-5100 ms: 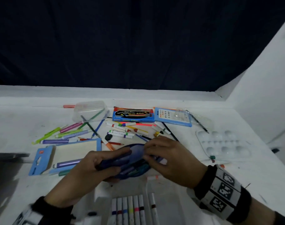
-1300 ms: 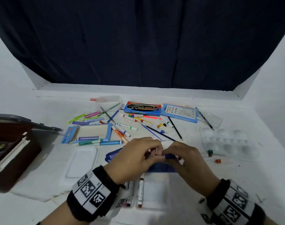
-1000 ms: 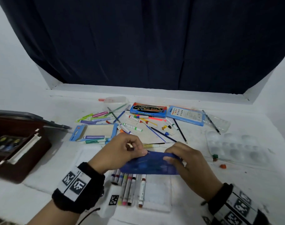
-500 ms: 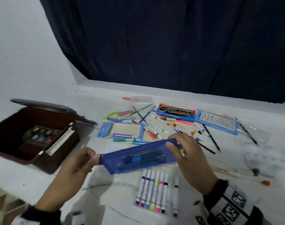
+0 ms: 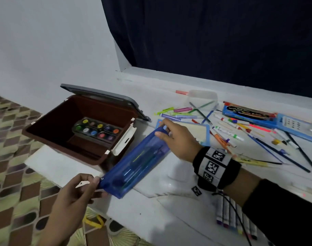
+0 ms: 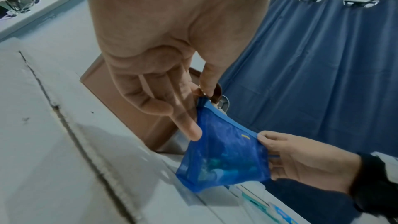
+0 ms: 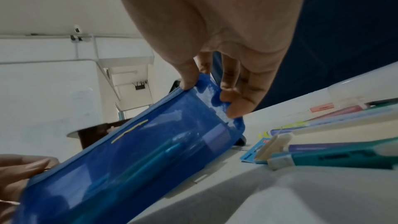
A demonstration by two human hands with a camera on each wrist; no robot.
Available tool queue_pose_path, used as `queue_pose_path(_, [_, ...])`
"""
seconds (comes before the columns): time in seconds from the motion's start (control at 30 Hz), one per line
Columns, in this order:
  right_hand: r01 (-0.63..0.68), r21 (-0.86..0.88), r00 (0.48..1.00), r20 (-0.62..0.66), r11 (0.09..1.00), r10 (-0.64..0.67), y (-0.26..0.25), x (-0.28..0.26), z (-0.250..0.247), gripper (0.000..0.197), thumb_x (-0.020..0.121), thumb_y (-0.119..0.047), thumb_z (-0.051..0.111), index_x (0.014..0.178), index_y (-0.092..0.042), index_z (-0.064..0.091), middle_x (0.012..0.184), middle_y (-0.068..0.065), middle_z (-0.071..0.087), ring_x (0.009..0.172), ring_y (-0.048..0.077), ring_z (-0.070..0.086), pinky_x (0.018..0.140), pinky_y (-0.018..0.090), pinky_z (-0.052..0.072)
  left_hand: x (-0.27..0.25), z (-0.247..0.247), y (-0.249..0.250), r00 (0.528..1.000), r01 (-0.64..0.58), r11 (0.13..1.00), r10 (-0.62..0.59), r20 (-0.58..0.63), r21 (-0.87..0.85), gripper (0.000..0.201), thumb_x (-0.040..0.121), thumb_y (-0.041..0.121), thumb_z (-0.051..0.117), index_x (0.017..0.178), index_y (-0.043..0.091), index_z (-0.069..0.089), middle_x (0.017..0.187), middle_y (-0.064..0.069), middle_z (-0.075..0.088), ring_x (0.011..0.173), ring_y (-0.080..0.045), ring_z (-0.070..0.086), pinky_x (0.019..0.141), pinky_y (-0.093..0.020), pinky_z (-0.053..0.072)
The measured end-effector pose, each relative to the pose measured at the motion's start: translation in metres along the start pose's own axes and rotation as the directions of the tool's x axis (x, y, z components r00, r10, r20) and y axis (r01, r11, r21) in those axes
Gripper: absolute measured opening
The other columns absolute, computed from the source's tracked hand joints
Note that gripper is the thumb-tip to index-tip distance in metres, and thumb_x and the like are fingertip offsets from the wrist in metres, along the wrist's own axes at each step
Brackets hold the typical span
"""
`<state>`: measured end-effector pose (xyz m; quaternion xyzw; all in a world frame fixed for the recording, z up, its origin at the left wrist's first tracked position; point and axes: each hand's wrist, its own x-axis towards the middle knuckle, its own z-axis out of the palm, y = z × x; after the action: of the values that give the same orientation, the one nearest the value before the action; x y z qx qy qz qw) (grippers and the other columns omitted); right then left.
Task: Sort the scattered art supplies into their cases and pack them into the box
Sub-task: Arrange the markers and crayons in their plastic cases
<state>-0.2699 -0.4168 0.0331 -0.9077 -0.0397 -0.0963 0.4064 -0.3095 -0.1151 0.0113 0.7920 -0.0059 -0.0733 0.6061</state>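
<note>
The blue pencil case (image 5: 140,159) was held off the tabletop (image 5: 162,215) by both ends, slanting just in front of the open brown box (image 5: 50,125), its far end higher than its near end. The left hand (image 5: 75,194) pinched the near end between thumb and fingertips; in the left wrist view the thumb and forefinger met on the corner by the zip edge while the other fingers (image 6: 187,125) lay straighter against the mesh side. The right hand (image 5: 176,139) gripped the far end, its thumb (image 7: 189,77) on the top edge and its fingers curled round the end wall. Through the translucent blue wall, pens (image 7: 148,156) showed inside the case, one of them teal.

Inside the box a watercolour paint set (image 5: 96,129) with round colour pans lay on the floor of the box, and the grey lid (image 5: 102,96) stood tilted open behind the box. To the right of the box, scattered markers (image 5: 226,134) and pencils (image 5: 276,153) lay on the tabletop beside a blue-framed card pack (image 5: 199,132), with a clear plastic tub (image 5: 203,98) farther back. Farther right of the box lay a blue printed case (image 5: 249,115). A row of capped markers (image 5: 235,221) lay near the front edge, partly behind the right wrist band (image 5: 215,166).
</note>
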Motion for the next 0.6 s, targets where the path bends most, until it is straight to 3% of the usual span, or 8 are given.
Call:
queue_pose_path(0.1, [-0.053, 0.026, 0.998, 0.041, 0.998, 0.052, -0.006, 0.012, 0.013, 0.021, 0.096, -0.029, 0.061, 0.112, -0.019, 0.053, 0.099, 0.002, 0.061, 0.079, 0.021, 0.06, 0.077, 0.035, 0.048, 0.003, -0.004, -0.006, 1.0, 0.001, 1.0, -0.001, -0.015, 0.019, 0.02, 0.094, 0.015, 0.059, 0.088, -0.003, 0.054, 0.074, -0.006, 0.076, 0.066, -0.024, 0.074, 0.051, -0.016, 0.048])
queue_pose_path(0.2, [-0.06, 0.005, 0.99, 0.131, 0.998, 0.059, -0.013, 0.004, 0.021, 0.041, 0.095, -0.028, 0.061, 0.133, -0.023, 0.048, 0.122, 0.001, 0.059, 0.107, 0.018, 0.06, 0.091, 0.032, 0.049, 0.002, -0.004, -0.012, 0.991, -0.128, 0.979, 0.134, -0.028, 0.159, 0.018, 0.092, 0.018, 0.063, 0.085, 0.002, 0.058, 0.072, -0.005, 0.068, 0.059, -0.024, 0.07, 0.053, -0.029, 0.05])
queue_pose_path(0.27, [0.002, -0.052, 0.987, 0.161, 0.999, 0.006, -0.016, -0.007, 0.024, 0.046, 0.095, -0.027, 0.061, 0.138, -0.025, 0.046, 0.13, 0.001, 0.058, 0.114, 0.016, 0.055, 0.095, 0.03, 0.045, -0.002, -0.003, -0.013, 0.974, -0.198, 0.944, 0.219, -0.052, 0.266, 0.012, 0.09, 0.028, 0.064, 0.09, 0.016, 0.06, 0.072, -0.003, 0.062, 0.054, -0.024, 0.064, 0.05, -0.036, 0.047])
queue_pose_path(0.37, [0.061, -0.096, 0.976, 0.212, 0.994, -0.039, -0.023, -0.026, 0.024, 0.043, 0.095, -0.025, 0.059, 0.137, -0.024, 0.049, 0.13, -0.002, 0.059, 0.113, 0.012, 0.055, 0.098, 0.029, 0.044, -0.011, 0.001, -0.007, 0.934, -0.279, 0.868, 0.344, -0.092, 0.412, 0.014, 0.089, 0.031, 0.065, 0.087, 0.035, 0.052, 0.067, 0.001, 0.058, 0.049, -0.016, 0.054, 0.049, -0.029, 0.04])
queue_pose_path(0.5, [0.083, -0.155, 0.977, 0.205, 0.984, -0.05, -0.023, -0.055, 0.014, 0.033, 0.095, -0.03, 0.056, 0.128, -0.028, 0.053, 0.12, -0.004, 0.061, 0.106, 0.013, 0.057, 0.093, 0.036, 0.048, -0.027, 0.022, 0.009, 0.895, -0.407, 0.791, 0.445, 0.027, 0.457, 0.009, 0.089, 0.025, 0.065, 0.09, 0.026, 0.056, 0.062, 0.0, 0.056, 0.054, -0.009, 0.054, 0.047, -0.014, 0.035])
queue_pose_path(0.6, [0.062, -0.162, 0.991, 0.124, 0.985, -0.042, -0.021, -0.077, -0.006, 0.024, 0.095, -0.029, 0.055, 0.119, -0.03, 0.056, 0.104, -0.009, 0.06, 0.091, 0.007, 0.057, 0.084, 0.035, 0.049, -0.033, 0.045, 0.017, 0.904, -0.418, 0.837, 0.421, 0.073, 0.353, 0.005, 0.09, 0.031, 0.062, 0.091, 0.026, 0.06, 0.064, 0.0, 0.055, 0.051, -0.013, 0.053, 0.048, -0.021, 0.037])
